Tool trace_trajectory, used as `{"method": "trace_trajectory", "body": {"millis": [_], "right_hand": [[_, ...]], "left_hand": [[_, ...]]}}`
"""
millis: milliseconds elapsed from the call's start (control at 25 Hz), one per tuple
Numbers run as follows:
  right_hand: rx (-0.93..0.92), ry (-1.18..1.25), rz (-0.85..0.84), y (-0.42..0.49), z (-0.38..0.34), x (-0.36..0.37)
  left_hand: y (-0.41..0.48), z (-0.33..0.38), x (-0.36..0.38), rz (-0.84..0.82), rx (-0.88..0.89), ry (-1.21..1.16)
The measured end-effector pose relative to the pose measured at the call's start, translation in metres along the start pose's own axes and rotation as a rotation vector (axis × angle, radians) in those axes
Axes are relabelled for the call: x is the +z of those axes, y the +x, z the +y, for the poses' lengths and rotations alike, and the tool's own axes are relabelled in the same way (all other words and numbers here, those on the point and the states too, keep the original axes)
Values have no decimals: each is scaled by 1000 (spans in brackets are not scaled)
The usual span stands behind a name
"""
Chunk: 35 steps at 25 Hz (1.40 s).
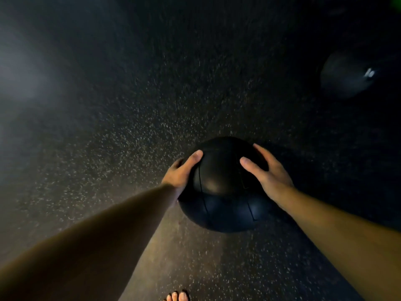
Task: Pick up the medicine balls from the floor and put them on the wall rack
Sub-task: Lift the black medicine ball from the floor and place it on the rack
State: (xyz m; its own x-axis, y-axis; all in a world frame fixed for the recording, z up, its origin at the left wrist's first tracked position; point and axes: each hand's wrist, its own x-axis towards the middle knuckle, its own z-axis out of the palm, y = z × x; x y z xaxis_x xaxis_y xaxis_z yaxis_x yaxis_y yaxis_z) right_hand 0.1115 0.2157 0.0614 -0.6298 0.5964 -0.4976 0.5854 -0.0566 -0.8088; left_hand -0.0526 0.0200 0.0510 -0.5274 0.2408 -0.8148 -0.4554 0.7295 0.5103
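Black and leathery, the medicine ball (223, 185) sits on the speckled floor (130, 127) directly before you, between your hands. Your left hand (181, 173) cups its left side, your right hand (268, 170) its right, both equally near. A second ball (345, 74) lies well apart, far right.

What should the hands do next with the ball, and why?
Probably lift it straight up. The left hand and right hand already cup opposite sides of the black ball, which looks low over the speckled floor; whether it still touches is unclear. No rack shows here. A second ball waits farther off to the right.
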Motion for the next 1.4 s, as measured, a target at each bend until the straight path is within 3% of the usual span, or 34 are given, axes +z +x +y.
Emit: {"method": "trace_trajectory", "body": {"millis": [80, 160, 480, 680, 1000, 1160, 1400], "right_hand": [[-99, 14, 40, -7, -82, -35], [-199, 8, 94, -23, -171, -72], [-554, 35, 318, -157, -509, -231], [-757, 62, 423, -264, -651, -303], [-978, 118, 687, -328, -732, -460], [-1021, 68, 748, -296, -761, -557], [-1051, 12, 693, -219, -805, -667]], "left_hand": [[-52, 91, -25, -47, 194, -203], [-107, 162, -51, -10, 277, -286], [-371, 428, -139, -16, 720, -323], [-524, 544, -174, -44, 966, -343], [-659, 699, -101, -164, 1311, -275], [-668, 784, -38, -172, 1352, -315], [-642, 893, 23, -146, 1356, -362]]}}
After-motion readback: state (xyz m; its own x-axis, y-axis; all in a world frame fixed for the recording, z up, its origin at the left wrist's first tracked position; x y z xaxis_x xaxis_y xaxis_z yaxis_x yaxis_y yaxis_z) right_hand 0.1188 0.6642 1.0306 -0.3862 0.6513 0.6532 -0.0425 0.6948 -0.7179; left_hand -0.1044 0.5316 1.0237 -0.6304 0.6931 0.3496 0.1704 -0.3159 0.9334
